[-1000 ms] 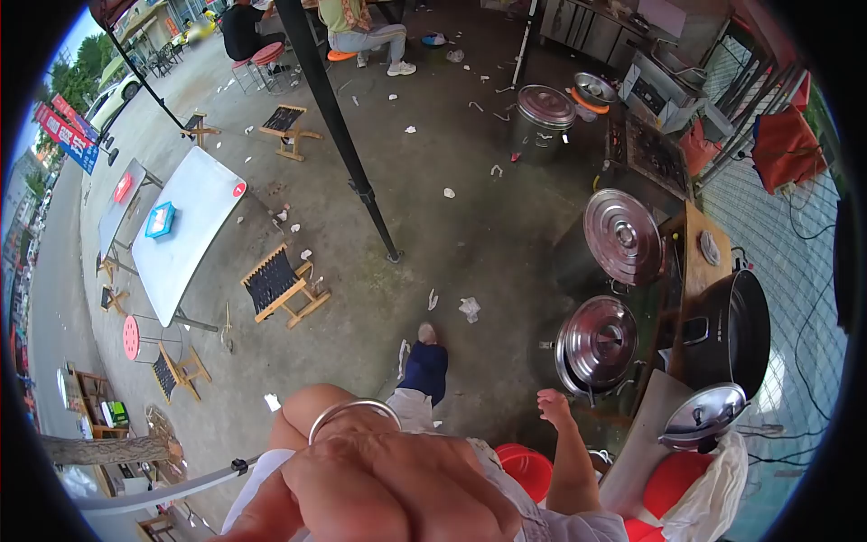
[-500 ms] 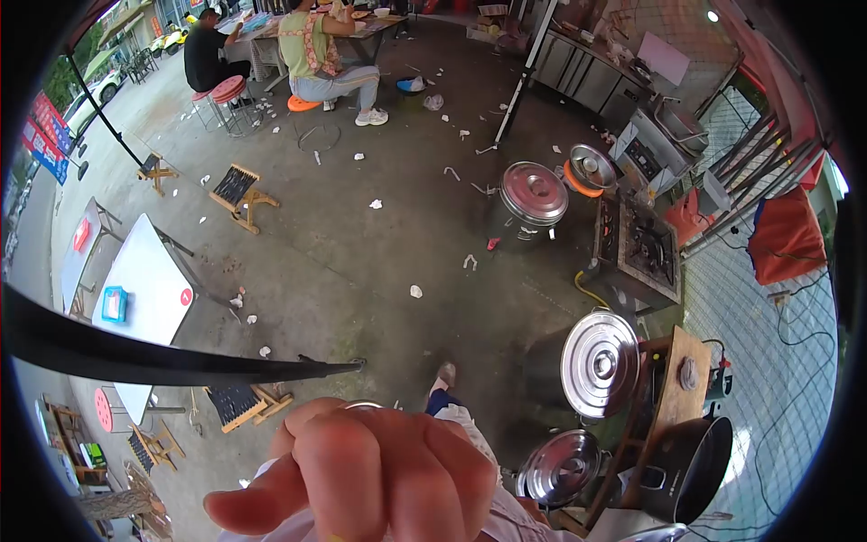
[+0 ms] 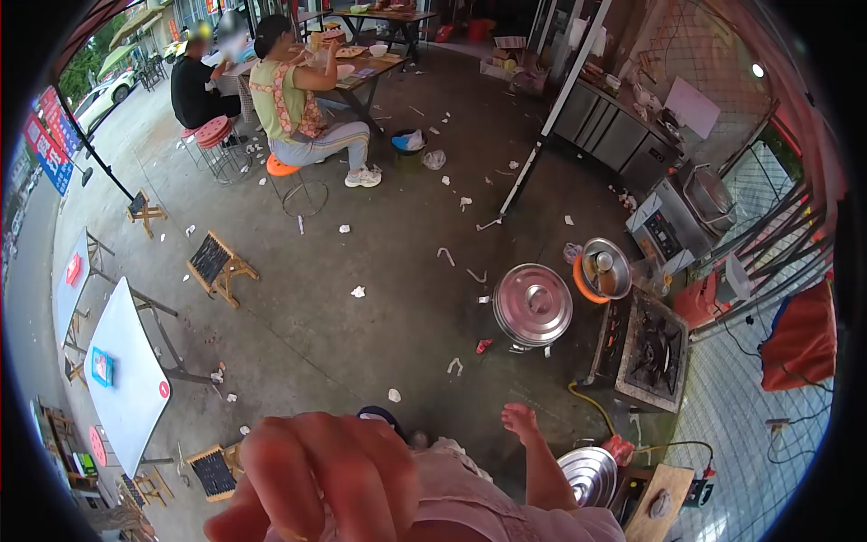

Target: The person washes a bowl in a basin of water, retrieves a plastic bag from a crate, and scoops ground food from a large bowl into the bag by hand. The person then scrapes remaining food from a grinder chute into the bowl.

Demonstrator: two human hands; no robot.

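My left hand looms large and close to the camera at the bottom. Its fingers are curled, and whatever they may hold is hidden. My right hand reaches forward over the floor, fingers apart, with nothing seen in it. Below and right of that hand is a large pot with a ringed metal lid, partly behind my forearm. Farther ahead stands another lidded pot.
A gas stove stands at right, near a metal basin on an orange stool. White tables and folding stools are at left. Scraps litter the floor. A person in an apron sits beside a table at the back.
The view has tilted upward, so the surroundings sit lower. My right arm has come into view. My left hand appears farther left and lower, and the black bar at left is gone.
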